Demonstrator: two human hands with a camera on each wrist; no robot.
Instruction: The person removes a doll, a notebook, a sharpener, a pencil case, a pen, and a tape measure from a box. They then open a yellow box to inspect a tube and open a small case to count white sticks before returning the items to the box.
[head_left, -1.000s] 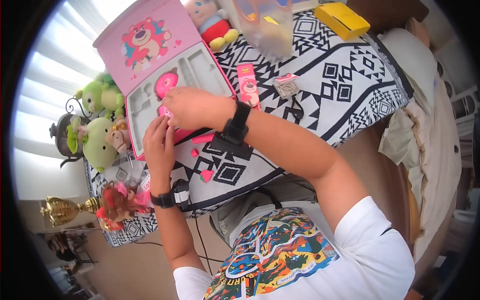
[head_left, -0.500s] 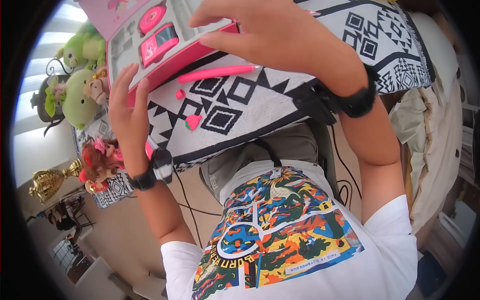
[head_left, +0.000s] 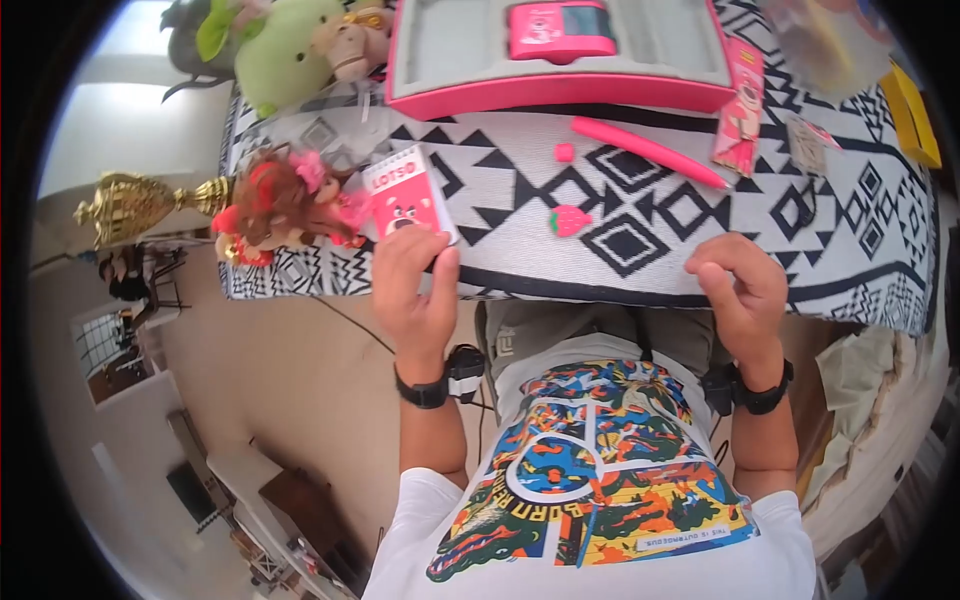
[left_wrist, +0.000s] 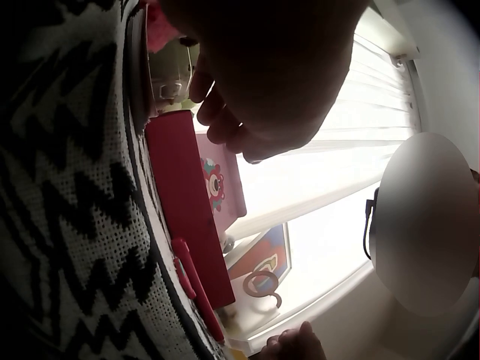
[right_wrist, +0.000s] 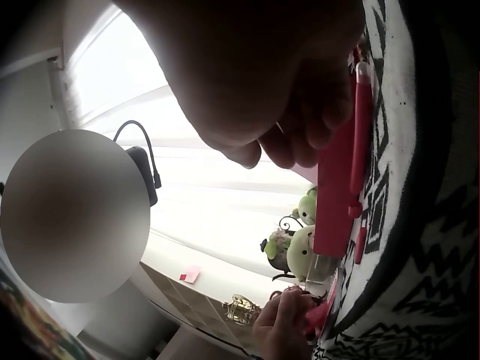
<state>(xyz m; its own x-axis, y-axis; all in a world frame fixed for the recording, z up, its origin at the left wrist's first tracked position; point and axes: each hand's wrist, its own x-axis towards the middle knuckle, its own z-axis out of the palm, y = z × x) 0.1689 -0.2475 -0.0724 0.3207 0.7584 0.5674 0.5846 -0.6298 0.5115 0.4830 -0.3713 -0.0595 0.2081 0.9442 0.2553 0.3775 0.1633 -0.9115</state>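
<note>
My left hand (head_left: 415, 290) is at the table's near edge, its fingertips over the bottom of a small LOTSO notepad (head_left: 402, 190); whether they touch it cannot be told. Loosely bent fingers with nothing visible in them make up my left hand (left_wrist: 277, 82) in the left wrist view. Farther right, my right hand (head_left: 745, 295) hangs half curled and empty by the cloth's edge. Between and beyond the hands lie a pink pen (head_left: 650, 152), a small pink piece (head_left: 565, 152) and a strawberry-shaped piece (head_left: 570, 220). Behind them the pink box (head_left: 560, 92) holds a pink device (head_left: 535, 32).
A doll (head_left: 285, 200) and a gold trophy (head_left: 130, 205) stand left, with green plush toys (head_left: 285, 60) behind. At right are a pink packet (head_left: 742, 105), a small clear packet (head_left: 806, 148) and a yellow box (head_left: 910, 115).
Both hands have drawn back from the pink box to the table's near edge. The head view has shifted, bringing the notepad into sight. The pink device stays in the box.
</note>
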